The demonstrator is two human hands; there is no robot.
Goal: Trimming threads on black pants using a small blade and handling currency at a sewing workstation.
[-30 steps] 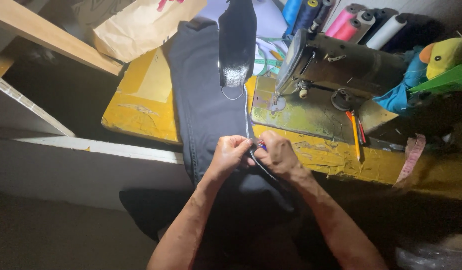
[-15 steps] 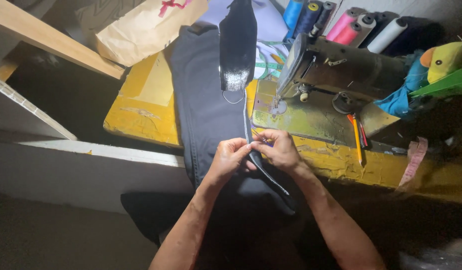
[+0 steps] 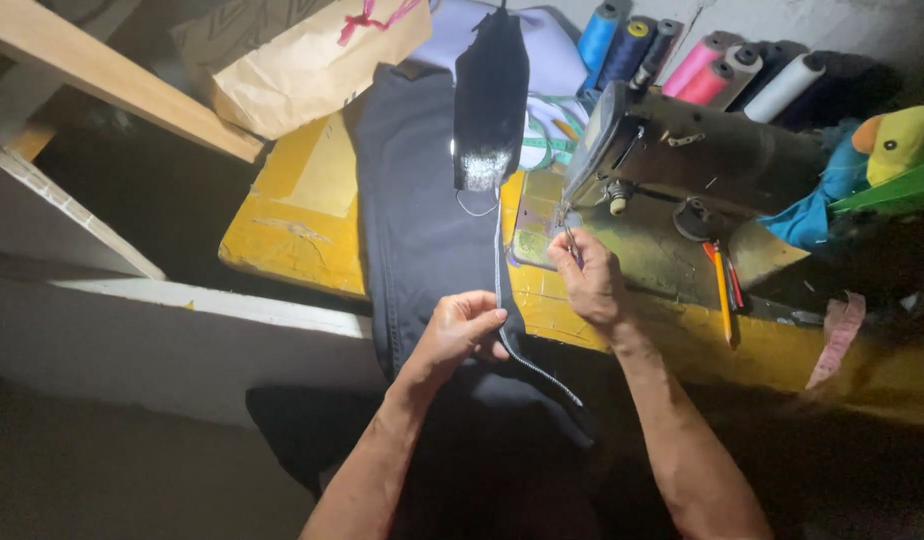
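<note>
A dark garment [image 3: 422,230] lies lengthwise across the yellow table [image 3: 302,230], running from the 12 o'clock side down over the near edge at 6 o'clock and into shadow. A thin zipper strip [image 3: 512,345] runs along its right edge, pale teeth catching the light, and trails off toward 5 o'clock below the table edge.

The left hand [image 3: 462,335] sits at the near edge of the table on the garment, fingers curled and pinched on the cloth and zipper strip together. The right hand [image 3: 590,280] is at 3 o'clock from it, apart from the garment, resting on the yellow surface; its thumb and fingers are closed around a small slim metal tool [image 3: 570,240], whose kind is too small to tell, with the tip pointing toward 12 o'clock.

Just beyond the right hand stands an old sewing machine [image 3: 682,150], its needle end facing the garment. A second dark piece of fabric [image 3: 490,90] hangs over the garment at 12 o'clock, with a bright lit patch at its lower end. Behind the machine, at 1 o'clock, lie thread cones [image 3: 702,65] in blue, pink and white. A pencil [image 3: 722,290] lies on the machine bed at 3 o'clock. A brown paper bag [image 3: 302,60] rests at 11 o'clock, a yellow and green plush toy [image 3: 897,140] at 2 o'clock, and a pink measuring tape [image 3: 837,335] hangs over the table's right front.
</note>
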